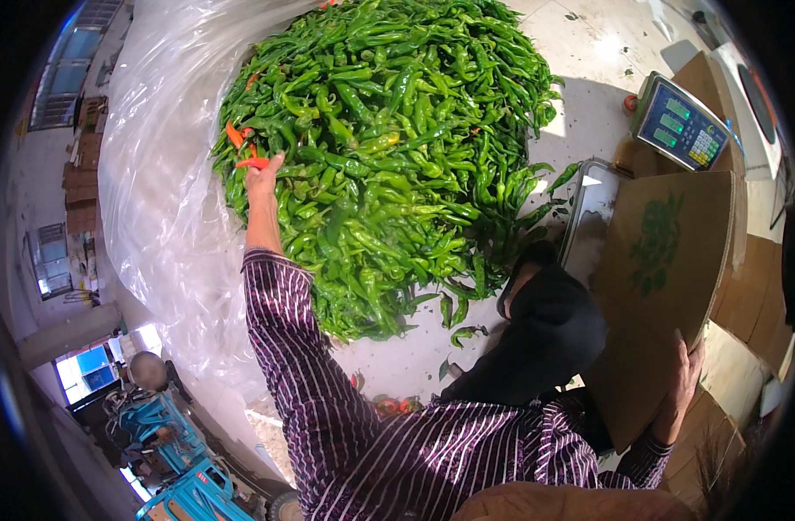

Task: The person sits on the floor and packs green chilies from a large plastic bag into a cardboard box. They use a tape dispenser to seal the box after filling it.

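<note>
A large heap of green peppers (397, 143) covers the floor before me. At the heap's left side my left hand (263, 182) holds a red pepper (251, 163) at its fingertips. Other red peppers (235, 135) lie just beyond it on the heap. On the right, my right hand (687, 365) grips the edge of a cardboard box (677, 241) that bears a green print; part of that hand is hidden behind the cardboard.
Clear plastic sheeting (170, 195) borders the heap on the left. A digital scale (684, 122) stands at the upper right, near a metal tray (589, 215). My dark-clad leg (547, 325) lies between heap and box. Blue machinery or a vehicle (183, 469) is at lower left.
</note>
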Available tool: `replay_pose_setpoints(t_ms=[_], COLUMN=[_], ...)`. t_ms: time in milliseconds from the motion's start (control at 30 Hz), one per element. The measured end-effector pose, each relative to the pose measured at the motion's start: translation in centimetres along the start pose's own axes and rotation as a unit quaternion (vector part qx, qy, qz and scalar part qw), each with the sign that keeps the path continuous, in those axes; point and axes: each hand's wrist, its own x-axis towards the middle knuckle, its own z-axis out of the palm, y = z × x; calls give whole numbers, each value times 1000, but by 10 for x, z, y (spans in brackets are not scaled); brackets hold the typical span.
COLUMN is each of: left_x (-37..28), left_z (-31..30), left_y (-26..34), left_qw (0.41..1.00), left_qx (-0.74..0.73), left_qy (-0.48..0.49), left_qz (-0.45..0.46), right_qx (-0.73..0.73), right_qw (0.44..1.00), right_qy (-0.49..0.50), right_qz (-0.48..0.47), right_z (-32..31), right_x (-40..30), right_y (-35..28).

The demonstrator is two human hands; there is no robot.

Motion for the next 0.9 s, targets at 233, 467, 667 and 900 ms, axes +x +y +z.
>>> replay_pose_setpoints(t_ms=[233,467,667,900], left_x=[-93,-233,-416,-376], left_z=[-7,-25,-37,-14], left_y=[34,23,-170,-120], left_qw=[980,922,542,869], left_qx=[54,187,427,244], left_qy=[-1,-131,-723,-414], left_qz=[192,314,30,117], right_qx=[74,26,79,-16], right_qw=[991,998,995,999], right_qy=[60,39,2,-21], right_qz=[97,37,56,-18], right_z=[8,9,6,2], right_x=[-3,1,10,12], right_y=[-64,-44,-32,8])
